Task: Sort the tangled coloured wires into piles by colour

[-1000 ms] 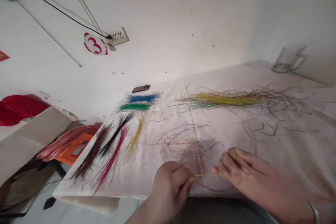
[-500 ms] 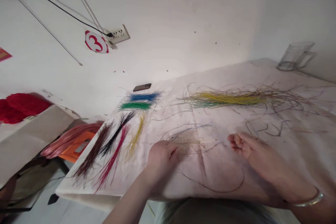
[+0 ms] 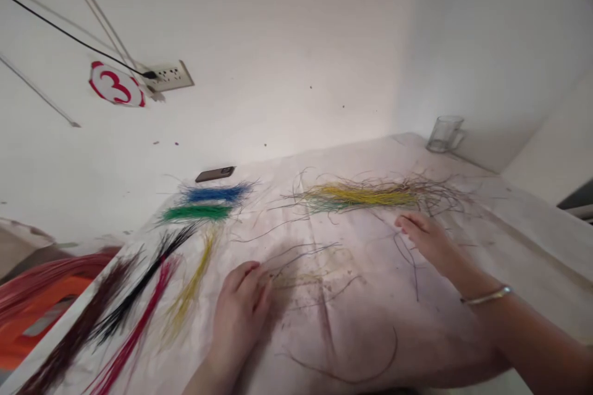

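My left hand (image 3: 241,303) is low over the white cloth with its fingers curled closed. Several thin loose wires (image 3: 324,249) lie just to its right, and whether a strand is between its fingers is hidden. Further right, my right hand (image 3: 422,233) has its fingertips pinched together near the front of a long bundle of yellow, green and brownish wires (image 3: 370,195). Anything in that pinch is too thin to make out. Bent dark wires (image 3: 408,254) lie below its fingertips. A long curved wire (image 3: 345,379) rests nearer me.
On the left lie wire bundles: blue (image 3: 217,193), green (image 3: 197,213), black (image 3: 155,274), crimson (image 3: 143,321), dark brown (image 3: 86,321) and yellow (image 3: 194,290). A phone (image 3: 215,174) is by the wall. A glass mug (image 3: 443,134) stands at the back right.
The view has swung right, so the table appears further left. My right hand has moved forward, closer to the long bundle. My left hand stays low beside the loose wires.
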`<state>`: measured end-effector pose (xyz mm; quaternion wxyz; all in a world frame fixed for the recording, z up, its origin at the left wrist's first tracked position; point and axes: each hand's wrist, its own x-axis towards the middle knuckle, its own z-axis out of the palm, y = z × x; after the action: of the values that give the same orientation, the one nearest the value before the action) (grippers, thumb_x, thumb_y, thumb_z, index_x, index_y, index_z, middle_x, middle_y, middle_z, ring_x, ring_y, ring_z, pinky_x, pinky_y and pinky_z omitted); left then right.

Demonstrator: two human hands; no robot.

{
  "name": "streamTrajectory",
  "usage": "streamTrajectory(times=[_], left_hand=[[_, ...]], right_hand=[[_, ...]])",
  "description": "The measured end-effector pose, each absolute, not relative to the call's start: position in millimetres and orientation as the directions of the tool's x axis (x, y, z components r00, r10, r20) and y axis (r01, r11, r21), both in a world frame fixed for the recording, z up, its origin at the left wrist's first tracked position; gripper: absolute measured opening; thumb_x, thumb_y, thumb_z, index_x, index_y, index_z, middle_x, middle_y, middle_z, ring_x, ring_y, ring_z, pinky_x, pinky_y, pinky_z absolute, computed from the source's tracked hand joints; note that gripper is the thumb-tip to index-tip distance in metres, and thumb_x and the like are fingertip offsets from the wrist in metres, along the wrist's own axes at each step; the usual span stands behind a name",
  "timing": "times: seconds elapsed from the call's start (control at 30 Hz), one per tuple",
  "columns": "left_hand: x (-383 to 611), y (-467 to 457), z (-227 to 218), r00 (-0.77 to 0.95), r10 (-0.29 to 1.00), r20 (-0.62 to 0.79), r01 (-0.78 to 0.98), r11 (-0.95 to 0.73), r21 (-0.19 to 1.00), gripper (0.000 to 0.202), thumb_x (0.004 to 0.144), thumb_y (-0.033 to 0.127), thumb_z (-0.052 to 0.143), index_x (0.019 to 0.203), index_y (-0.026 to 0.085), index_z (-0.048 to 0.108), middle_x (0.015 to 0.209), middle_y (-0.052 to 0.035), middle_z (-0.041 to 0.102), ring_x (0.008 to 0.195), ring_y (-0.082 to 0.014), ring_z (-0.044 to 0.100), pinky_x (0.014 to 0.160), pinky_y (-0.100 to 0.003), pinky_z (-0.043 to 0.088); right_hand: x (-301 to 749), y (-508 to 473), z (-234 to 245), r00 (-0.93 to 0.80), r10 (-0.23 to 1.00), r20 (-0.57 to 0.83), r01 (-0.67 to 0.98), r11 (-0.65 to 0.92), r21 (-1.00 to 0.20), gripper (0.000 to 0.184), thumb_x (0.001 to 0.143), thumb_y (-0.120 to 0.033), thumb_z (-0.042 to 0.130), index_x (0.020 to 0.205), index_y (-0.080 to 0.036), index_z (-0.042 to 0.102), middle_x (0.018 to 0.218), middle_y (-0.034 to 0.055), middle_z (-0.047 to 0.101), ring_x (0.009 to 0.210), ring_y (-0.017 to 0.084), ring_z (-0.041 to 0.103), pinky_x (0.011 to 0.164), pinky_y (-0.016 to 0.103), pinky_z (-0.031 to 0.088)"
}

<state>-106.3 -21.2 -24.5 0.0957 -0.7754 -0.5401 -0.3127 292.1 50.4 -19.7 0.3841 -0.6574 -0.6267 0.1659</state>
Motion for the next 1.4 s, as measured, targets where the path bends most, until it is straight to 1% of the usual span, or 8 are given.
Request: streamTrajectory(times=[0.27,0.4,0.53,0.67,0.83,1.13,1.27,1.4], left_hand=[[-110,-18,-28,0.184,0.781,0.597,0.861,-0.421,0.285,0.018,0.088,0.026,0.052,0.084,0.019,0.068,0.098,-0.0085,0.062,0.088,-0.0210,0.061,0.078,-0.036,0.054],[-111,-16,-24,0.178,0.777,0.604,0.859,-0.422,0.289,0.019,0.087,0.026,0.052,0.081,0.019,0.068,0.093,-0.0084,0.064,0.085,-0.0205,0.062,0.075,-0.036,0.055],[-110,-15,-22,0.176,0.786,0.593,0.846,-0.429,0.317,0.019,0.088,0.026,0.051,0.081,0.019,0.067,0.090,-0.0075,0.065,0.084,-0.0201,0.062,0.075,-0.035,0.055],[-112,-15,-22,0.180,0.785,0.593,0.840,-0.436,0.323,0.019,0.088,0.028,0.052,0.081,0.020,0.067,0.089,-0.0064,0.065,0.083,-0.0200,0.063,0.074,-0.034,0.056],[-112,-17,-20,0.184,0.796,0.576,0.830,-0.440,0.343,0.019,0.089,0.029,0.051,0.082,0.020,0.067,0.088,-0.0057,0.065,0.083,-0.0197,0.063,0.076,-0.034,0.055],[-111,-18,-23,0.179,0.789,0.587,0.825,-0.446,0.348,0.017,0.089,0.026,0.051,0.083,0.020,0.065,0.087,-0.0054,0.065,0.081,-0.0185,0.062,0.073,-0.033,0.054],[-101,-31,-8,0.192,0.737,0.648,0.833,-0.472,0.289,0.012,0.088,0.021,0.053,0.086,0.019,0.064,0.089,-0.0064,0.064,0.081,-0.0188,0.062,0.072,-0.033,0.054],[-73,-66,23,0.263,0.586,0.766,0.828,-0.545,0.133,0.023,0.084,0.014,0.056,0.105,0.023,0.060,0.102,-0.0077,0.065,0.096,-0.0231,0.061,0.083,-0.040,0.051]], right_hand=[[285,122,-24,-0.014,0.956,0.293,0.978,0.074,-0.194,0.017,0.081,-0.016,0.054,0.094,-0.017,0.065,0.100,0.0104,0.063,0.094,0.021,0.056,0.079,0.030,0.040],[279,128,-23,-0.056,0.954,0.294,0.990,0.092,-0.111,0.014,0.083,-0.016,0.050,0.080,-0.018,0.064,0.091,0.0093,0.062,0.088,0.021,0.054,0.074,0.030,0.039],[285,124,-16,-0.088,0.934,0.348,0.989,0.123,-0.081,0.017,0.086,-0.017,0.046,0.079,-0.018,0.062,0.089,0.0098,0.063,0.088,0.022,0.053,0.074,0.031,0.038],[300,121,-8,-0.144,0.901,0.409,0.975,0.199,-0.096,0.017,0.084,-0.018,0.046,0.076,-0.018,0.060,0.082,0.0082,0.064,0.083,0.022,0.054,0.076,0.033,0.037],[316,118,3,-0.152,0.878,0.455,0.938,0.273,-0.213,0.015,0.083,-0.021,0.046,0.074,-0.019,0.058,0.076,0.0062,0.062,0.076,0.021,0.055,0.073,0.032,0.038],[295,107,39,0.088,0.871,0.484,0.739,0.268,-0.618,0.014,0.080,-0.032,0.052,0.075,-0.020,0.056,0.065,-0.0002,0.058,0.059,0.014,0.050,0.058,0.026,0.037],[256,74,71,-0.053,0.849,0.525,0.723,0.396,-0.566,0.012,0.083,-0.028,0.051,0.077,-0.020,0.058,0.067,-0.0001,0.058,0.061,0.014,0.050,0.059,0.026,0.037],[204,25,82,-0.510,0.777,0.368,0.649,0.629,-0.429,0.017,0.088,-0.024,0.048,0.080,-0.021,0.062,0.079,0.0014,0.063,0.072,0.015,0.056,0.065,0.026,0.039]])
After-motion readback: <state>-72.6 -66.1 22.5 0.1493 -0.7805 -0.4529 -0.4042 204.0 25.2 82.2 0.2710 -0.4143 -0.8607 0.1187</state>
